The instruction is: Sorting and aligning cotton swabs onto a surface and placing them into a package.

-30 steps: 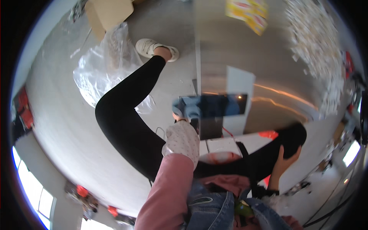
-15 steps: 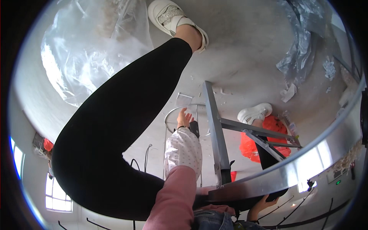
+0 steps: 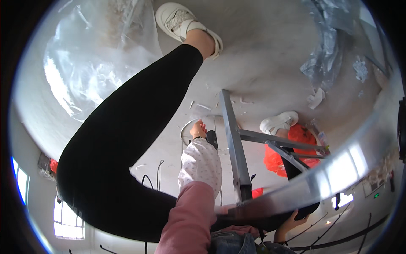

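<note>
A person looks straight down past their own raised leg in black leggings, which sweeps from seven o'clock up to a white shoe at twelve. The left hand, near the centre, reaches down from a pink sleeve with a white dotted cuff and touches a small dark object beside a thin wire hoop; how far the fingers are closed cannot be told. The dark object looks rigid, light and smooth, best pinched across its narrow sides, while the hoop seems springy and easily bent. The right hand, at five o'clock, curls loosely against the underside of a dark edge, apparently gripping it. Just right of centre a grey metal frame of stiff bars rises and crowds the left hand. Crumpled clear plastic sheeting lies at ten o'clock, more at two, with an orange bundle and another white shoe at three.
</note>
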Demonstrator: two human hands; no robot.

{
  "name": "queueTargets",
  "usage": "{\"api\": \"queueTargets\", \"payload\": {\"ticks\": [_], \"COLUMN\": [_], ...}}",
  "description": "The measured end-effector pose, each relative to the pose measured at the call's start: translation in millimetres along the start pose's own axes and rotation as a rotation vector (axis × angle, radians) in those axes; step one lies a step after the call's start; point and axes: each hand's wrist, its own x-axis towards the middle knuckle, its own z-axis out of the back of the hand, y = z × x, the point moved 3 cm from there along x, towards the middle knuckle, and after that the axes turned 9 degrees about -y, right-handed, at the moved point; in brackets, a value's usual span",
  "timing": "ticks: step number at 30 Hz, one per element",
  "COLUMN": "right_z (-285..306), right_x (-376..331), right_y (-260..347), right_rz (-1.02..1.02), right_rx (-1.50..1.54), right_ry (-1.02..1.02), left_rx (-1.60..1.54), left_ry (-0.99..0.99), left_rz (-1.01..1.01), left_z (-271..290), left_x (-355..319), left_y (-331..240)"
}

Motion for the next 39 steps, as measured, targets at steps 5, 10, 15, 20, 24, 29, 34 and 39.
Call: {"api": "queueTargets", "payload": {"ticks": [5,10,15,20,24,29,34,39], "right_z": [12,-21,39,104,150,115,87,99], "right_x": [12,-1,-27,-91,-139,-142,-151,-149], "right_y": [-2,-2,72,131,164,136,93,95], "right_rz": [0.012,0.13,0.44,0.668,0.961,0.919,0.328,0.123], "right_rx": [0.086,0.392,0.621,1.345,1.583,1.031,1.687,1.948], "right_ry": [-0.17,-0.219,-0.312,0.008,0.1,0.428,0.767,1.199], "left_rx": [0.184,0.4,0.288,0.241,0.908,0.438,0.193,0.711], "left_ry": [0.144,0.663,1.033,0.751,1.355,1.486,1.357,1.404], "left_rz": [-0.254,-0.6,-0.921,-1.934,-1.96,-1.266,-1.415,-1.468], "left_z": [-102,-102,-34,98,210,245,245,235], "left_x": [-135,-261,-436,-590,-652,-622,-628,-603], "left_y": [-70,-267,-246,-177,-59,-38,-53,-7]}}
